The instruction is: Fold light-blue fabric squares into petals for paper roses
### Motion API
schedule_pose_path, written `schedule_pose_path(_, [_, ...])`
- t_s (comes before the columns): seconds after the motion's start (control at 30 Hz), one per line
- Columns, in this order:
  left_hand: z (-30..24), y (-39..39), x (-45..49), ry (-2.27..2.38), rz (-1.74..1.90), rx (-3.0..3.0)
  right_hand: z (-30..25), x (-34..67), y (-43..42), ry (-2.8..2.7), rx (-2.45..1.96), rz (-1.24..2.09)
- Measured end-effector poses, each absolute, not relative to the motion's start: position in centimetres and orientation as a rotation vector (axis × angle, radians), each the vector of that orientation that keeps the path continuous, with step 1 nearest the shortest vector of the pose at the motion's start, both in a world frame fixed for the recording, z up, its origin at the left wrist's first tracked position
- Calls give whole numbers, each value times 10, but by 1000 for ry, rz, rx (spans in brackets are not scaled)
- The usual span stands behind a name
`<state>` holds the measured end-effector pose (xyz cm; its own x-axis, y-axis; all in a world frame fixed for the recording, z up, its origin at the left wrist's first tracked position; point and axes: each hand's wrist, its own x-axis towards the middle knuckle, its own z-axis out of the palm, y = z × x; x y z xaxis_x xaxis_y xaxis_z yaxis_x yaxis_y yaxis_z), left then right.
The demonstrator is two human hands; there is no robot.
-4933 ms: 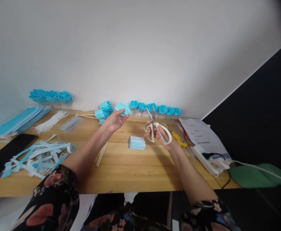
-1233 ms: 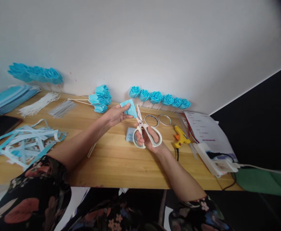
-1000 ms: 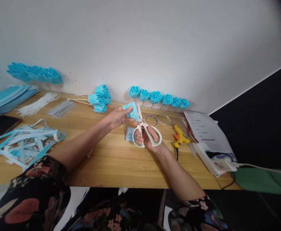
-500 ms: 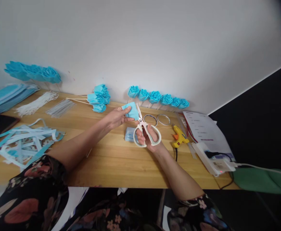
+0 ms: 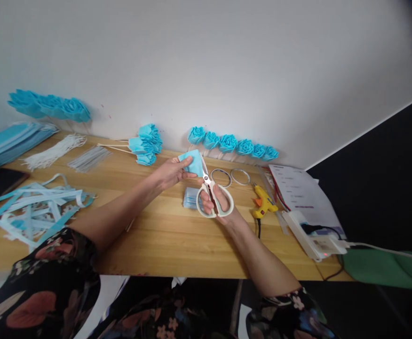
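Note:
Between thumb and fingers my left hand [image 5: 176, 172] pinches a folded light-blue fabric square [image 5: 194, 163]. My right hand [image 5: 218, 202] grips white-handled scissors [image 5: 206, 180], with fingers through the loops. The blades point up and away, lying at the right edge of the square, and the handles are drawn together. On the table just behind and left of the scissors' handles sits a stack of blue-grey squares [image 5: 191, 197], partly covered by the right hand. Two tape rings [image 5: 221, 178] lie to the right of the blades.
A yellow glue gun [image 5: 264, 201] and a white power strip [image 5: 308, 235] lie right on the wooden table [image 5: 178, 245]. Blue fabric flowers [image 5: 227, 142] line the wall; more flowers [image 5: 146, 145] lie left of centre. Cut strips [image 5: 33, 209], mask stack [image 5: 13, 141] and a phone [image 5: 1, 182] are left.
The scissors' handles have closed together and the blades have shut along the square's right edge. My left hand stays in about the same place.

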<state>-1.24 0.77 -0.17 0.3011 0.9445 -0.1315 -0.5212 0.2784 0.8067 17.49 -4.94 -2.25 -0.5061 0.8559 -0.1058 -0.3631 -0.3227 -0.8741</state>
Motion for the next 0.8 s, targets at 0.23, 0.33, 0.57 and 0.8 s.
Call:
schedule_pose_path(0.23, [2, 7, -14, 699, 1103, 835, -19, 178, -48, -1075, -684, 1992])
schedule_pose_path(0.33, [-1, 9, -14, 715, 1136, 848, -16, 176, -50, -1119, -680, 1973])
schedule_pose_path(0.57, [-6, 13, -14, 714, 1182, 864, -16, 174, -52, -1186, -677, 1858])
schedule_pose_path(0.8, [-8, 8, -10, 653, 1132, 899, -15, 176, -51, -1203, -680, 1850])
